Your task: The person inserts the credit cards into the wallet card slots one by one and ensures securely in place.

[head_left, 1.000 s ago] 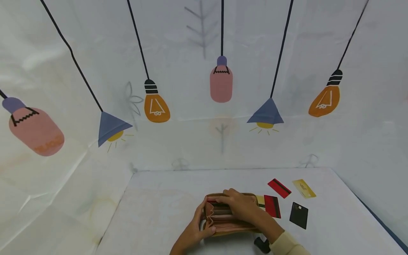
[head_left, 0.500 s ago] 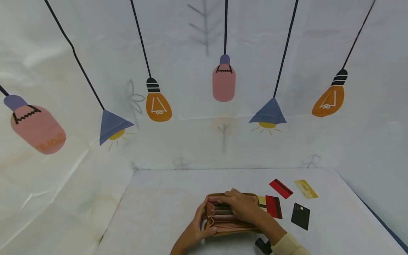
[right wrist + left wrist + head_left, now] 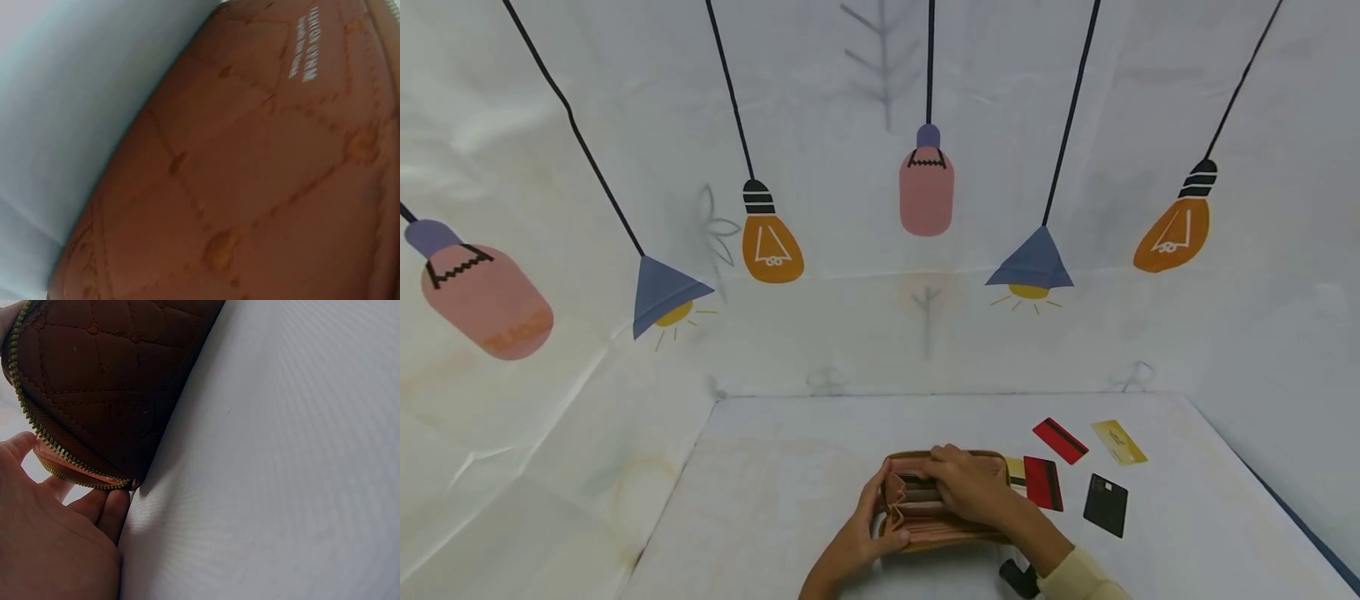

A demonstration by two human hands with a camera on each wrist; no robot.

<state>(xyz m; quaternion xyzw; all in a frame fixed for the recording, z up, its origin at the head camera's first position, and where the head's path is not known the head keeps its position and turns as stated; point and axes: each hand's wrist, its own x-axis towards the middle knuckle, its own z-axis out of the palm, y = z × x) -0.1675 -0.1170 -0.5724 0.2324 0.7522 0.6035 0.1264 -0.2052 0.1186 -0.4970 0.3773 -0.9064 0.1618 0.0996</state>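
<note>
A brown quilted zip wallet stands unzipped on the white table, its inner pockets and card slots facing up. At its left end my left hand grips it, thumb on the near side and fingers on the far side. In the left wrist view that hand lies by the brass zip. My right hand reaches over the wallet with bent fingers, holding a card at the far slots; only a dark strip of it shows. The right wrist view shows just the wallet's stitched outside.
Right of the wallet lie a red card overlapping a yellow one, another red card, a gold card and a black card. A black object sits by the right sleeve. A lamp-patterned sheet hangs behind.
The red part of the card seen at the far slots has gone down out of sight, leaving a dark strip. Both hands stay nearly in place on the wallet.
</note>
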